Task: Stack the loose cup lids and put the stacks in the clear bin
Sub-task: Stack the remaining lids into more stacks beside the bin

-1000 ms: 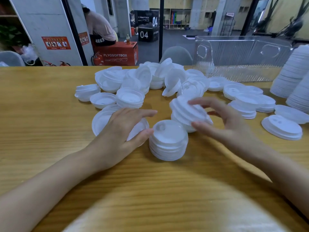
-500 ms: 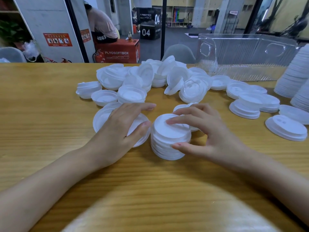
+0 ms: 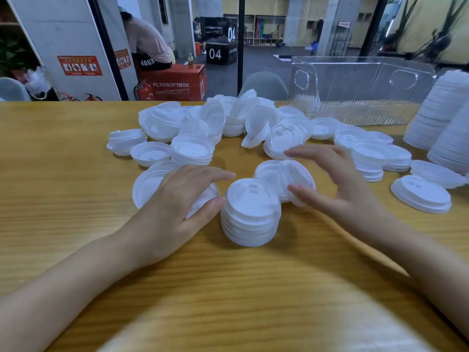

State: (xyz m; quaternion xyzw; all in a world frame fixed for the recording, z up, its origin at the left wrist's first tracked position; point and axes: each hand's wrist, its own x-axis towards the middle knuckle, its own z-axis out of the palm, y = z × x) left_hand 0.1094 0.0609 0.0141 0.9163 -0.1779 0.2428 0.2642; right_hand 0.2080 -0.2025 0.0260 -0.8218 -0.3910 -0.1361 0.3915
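A neat stack of white cup lids (image 3: 250,214) stands on the wooden table in front of me. My left hand (image 3: 182,207) lies flat on a wider lid (image 3: 146,185) to its left, fingers apart, thumb against the stack's side. Just behind and to the right of the stack, a small tilted bunch of lids (image 3: 284,176) sits in my right hand (image 3: 337,184), thumb on its near edge and fingers arched over its far edge. Several loose lids (image 3: 215,123) are heaped further back. The clear bin (image 3: 355,97) stands at the far right of the table.
Tall leaning lid stacks (image 3: 441,115) rise at the right edge. Low lid stacks (image 3: 421,193) lie on the table to the right of my hand. Beyond the glass, a person sits on a red box (image 3: 175,82).
My right hand set a handful of lids on the near stack, then drew back to the tilted bunch behind it. My left hand has stayed on the wide lid.
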